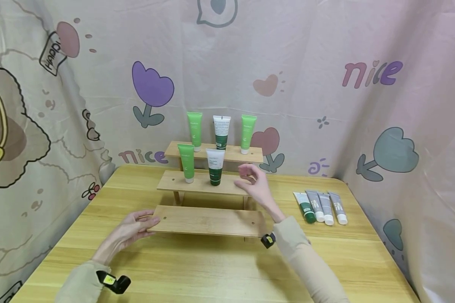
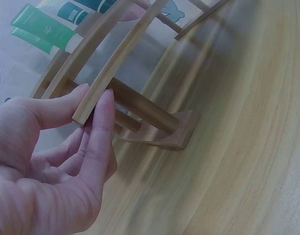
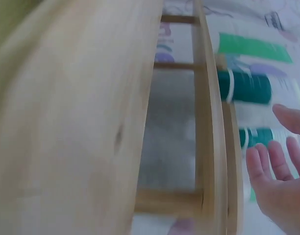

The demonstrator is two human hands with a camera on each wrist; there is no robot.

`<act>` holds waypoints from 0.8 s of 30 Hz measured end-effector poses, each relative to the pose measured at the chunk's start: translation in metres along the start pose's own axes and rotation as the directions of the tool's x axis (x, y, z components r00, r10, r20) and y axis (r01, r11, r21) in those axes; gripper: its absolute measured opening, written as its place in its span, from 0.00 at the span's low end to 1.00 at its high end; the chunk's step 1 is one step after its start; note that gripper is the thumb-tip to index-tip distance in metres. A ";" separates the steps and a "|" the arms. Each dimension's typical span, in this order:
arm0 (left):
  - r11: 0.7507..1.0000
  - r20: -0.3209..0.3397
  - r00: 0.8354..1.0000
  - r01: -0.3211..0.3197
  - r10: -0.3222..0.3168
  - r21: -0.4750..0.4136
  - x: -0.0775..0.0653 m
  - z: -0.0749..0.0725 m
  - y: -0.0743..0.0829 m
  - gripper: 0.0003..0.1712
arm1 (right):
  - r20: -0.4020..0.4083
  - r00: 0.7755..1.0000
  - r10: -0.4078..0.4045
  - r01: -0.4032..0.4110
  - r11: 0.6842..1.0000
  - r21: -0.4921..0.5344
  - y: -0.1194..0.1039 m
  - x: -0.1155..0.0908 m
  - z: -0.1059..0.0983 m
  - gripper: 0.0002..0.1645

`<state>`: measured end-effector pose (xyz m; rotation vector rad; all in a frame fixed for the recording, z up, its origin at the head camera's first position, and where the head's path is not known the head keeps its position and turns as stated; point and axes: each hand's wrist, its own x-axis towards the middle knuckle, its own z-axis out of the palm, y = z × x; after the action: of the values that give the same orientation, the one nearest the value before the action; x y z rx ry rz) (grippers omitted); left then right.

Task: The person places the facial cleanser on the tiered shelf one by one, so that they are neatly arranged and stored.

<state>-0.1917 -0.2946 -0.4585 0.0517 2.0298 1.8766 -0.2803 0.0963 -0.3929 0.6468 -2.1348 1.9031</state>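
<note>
My left hand (image 1: pixel 134 229) pinches the left end of the lowest board of a three-step wooden display rack (image 1: pixel 208 221), thumb on top and fingers below in the left wrist view. My right hand (image 1: pixel 257 185) hovers by the right end of the middle board (image 1: pixel 227 184), fingers loosely bent and holding nothing. On that board a light green tube (image 1: pixel 187 163) stands left of a white and dark green tube (image 1: pixel 215 166). Along the top board (image 1: pixel 233 152), another white and dark green tube (image 1: pixel 221 131) stands between two light green tubes, left (image 1: pixel 195 130) and right (image 1: pixel 248 132).
Right of the rack, a white and green tube (image 1: pixel 305 207) and three grey tubes (image 1: pixel 326 208) lie side by side on the wooden table (image 1: pixel 197 269). A patterned cloth (image 1: pixel 299 50) hangs behind the table and along its sides.
</note>
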 end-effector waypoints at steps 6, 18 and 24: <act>1.000 -0.003 1.000 -0.001 0.001 -0.006 -0.001 0.000 0.001 0.48 | -0.037 0.999 -0.030 0.028 0.998 -0.052 0.012 -0.026 -0.047 0.28; 1.000 -0.007 1.000 -0.002 0.002 0.006 0.000 0.000 0.000 0.48 | -0.132 0.991 0.032 -0.066 0.963 -0.263 0.051 -0.088 -0.147 0.26; 1.000 -0.004 1.000 -0.003 0.003 -0.011 0.000 0.000 0.001 0.48 | -0.143 0.987 0.076 -0.123 0.926 -0.357 0.063 -0.107 -0.168 0.25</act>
<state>-0.1922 -0.2948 -0.4581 0.0482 2.0230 1.8905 -0.2366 0.2850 -0.4705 0.3373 -2.3864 1.4804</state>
